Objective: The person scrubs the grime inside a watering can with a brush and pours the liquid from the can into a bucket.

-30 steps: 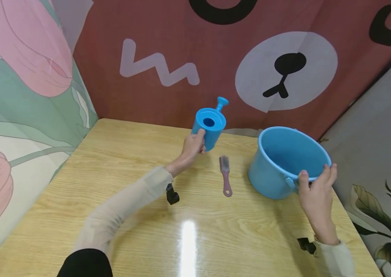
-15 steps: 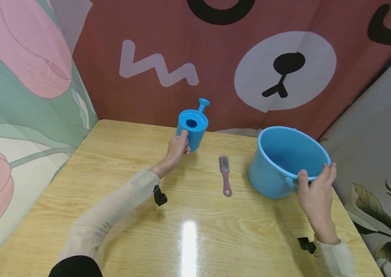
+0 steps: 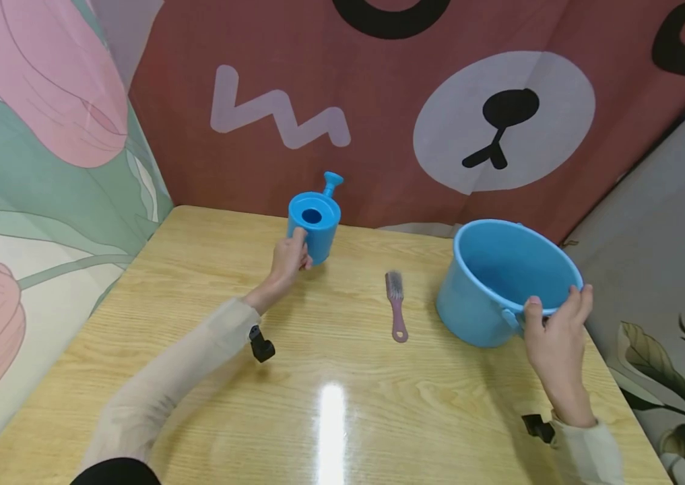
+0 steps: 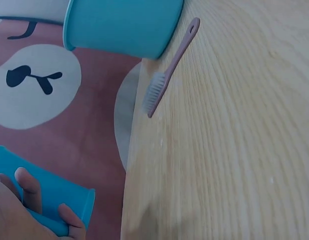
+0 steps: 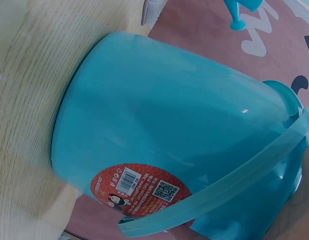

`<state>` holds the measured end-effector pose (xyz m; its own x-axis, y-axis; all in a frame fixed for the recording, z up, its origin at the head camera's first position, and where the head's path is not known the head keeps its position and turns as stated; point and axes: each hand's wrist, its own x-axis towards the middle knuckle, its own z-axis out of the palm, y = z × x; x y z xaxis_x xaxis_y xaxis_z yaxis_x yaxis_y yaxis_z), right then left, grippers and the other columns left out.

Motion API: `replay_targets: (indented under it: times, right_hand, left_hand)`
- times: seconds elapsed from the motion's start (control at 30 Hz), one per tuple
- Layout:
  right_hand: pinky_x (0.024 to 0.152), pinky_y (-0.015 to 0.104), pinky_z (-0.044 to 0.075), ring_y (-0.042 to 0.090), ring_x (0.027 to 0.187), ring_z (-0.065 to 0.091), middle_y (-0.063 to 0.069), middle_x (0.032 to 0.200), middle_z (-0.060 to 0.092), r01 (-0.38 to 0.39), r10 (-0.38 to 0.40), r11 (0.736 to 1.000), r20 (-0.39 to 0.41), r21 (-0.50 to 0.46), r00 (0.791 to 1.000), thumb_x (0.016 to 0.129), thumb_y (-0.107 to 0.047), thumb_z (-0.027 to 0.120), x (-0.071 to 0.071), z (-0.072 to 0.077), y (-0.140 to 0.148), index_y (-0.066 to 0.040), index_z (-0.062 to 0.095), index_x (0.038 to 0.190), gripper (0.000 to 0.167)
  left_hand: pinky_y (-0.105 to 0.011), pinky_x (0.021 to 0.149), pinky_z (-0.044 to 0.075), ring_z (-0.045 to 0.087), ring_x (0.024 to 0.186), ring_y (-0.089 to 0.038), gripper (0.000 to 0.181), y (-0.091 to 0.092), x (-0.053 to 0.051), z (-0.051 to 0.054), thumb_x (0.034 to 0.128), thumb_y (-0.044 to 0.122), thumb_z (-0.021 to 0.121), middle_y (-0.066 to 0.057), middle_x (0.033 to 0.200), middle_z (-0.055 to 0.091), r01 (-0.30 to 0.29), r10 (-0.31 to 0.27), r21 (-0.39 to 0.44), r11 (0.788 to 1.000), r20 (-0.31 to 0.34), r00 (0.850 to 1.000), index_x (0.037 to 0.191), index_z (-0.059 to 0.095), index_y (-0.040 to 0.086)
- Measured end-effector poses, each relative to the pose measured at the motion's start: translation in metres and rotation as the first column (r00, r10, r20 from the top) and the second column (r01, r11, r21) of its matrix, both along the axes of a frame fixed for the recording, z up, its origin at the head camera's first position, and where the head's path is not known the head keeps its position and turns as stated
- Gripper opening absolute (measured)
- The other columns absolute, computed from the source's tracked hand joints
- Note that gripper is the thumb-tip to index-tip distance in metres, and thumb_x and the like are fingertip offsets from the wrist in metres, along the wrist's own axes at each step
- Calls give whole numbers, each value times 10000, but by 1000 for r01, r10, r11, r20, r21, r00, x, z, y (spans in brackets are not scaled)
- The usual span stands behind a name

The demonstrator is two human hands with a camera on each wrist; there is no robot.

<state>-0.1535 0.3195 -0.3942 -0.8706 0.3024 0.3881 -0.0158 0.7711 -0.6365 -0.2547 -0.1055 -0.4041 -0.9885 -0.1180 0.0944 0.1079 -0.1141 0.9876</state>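
Note:
My left hand grips the handle of a small blue toy watering can. In the left wrist view the fingers curl round the handle, and the can's base is raised off the table. Its spout points toward the back wall. My right hand holds the near right rim of a blue bucket, thumb outside the other fingers' line. The bucket stands upright on the table; its handle hangs down along the side in the right wrist view. A purple-handled brush lies between can and bucket.
The wooden table reaches back to a reddish curtain with a bear face. Patterned cloths flank both sides. An oval red label is on the bucket's wall. Black wrist cameras sit below each hand.
My left hand has carried the watering can leftward, away from the brush and the bucket. The right hand, the bucket and the brush have stayed in place.

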Motion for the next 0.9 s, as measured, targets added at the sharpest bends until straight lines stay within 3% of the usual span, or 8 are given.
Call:
replay_targets:
  times: [0.3, 0.63, 0.9]
  right_hand:
    - [863, 769, 297, 629, 1201, 358, 125, 1625, -95, -2, 2, 1000, 4, -3, 1000, 1003, -386, 396, 0, -1, 1, 18, 41, 1551, 768]
    - [852, 767, 295, 635, 1184, 366, 138, 1624, -96, -3, 3, 1000, 6, 5, 1000, 1010, -394, 387, 1, 0, -1, 26, 37, 1548, 767]
    - [869, 769, 292, 631, 1214, 351, 137, 1624, -86, -1, 1, 1000, -12, 0, 1000, 1007, -393, 394, 0, 0, 0, 24, 45, 1549, 768]
  left_hand:
    - [-270, 522, 415, 446, 463, -162, 456, -18, 2, -7, 953, 294, 421, 3, 465, 353, -40, 41, -25, 999, 50, 998, 537, 382, 112]
    - [-278, 556, 416, 439, 503, -169, 429, -48, 11, -15, 983, 264, 374, -4, 524, 354, 3, -1, -64, 998, 29, 1000, 588, 361, 97]
    - [-274, 542, 406, 437, 477, -158, 425, -69, 18, -21, 959, 271, 383, 13, 507, 354, -41, 45, -59, 997, 60, 997, 564, 353, 119]
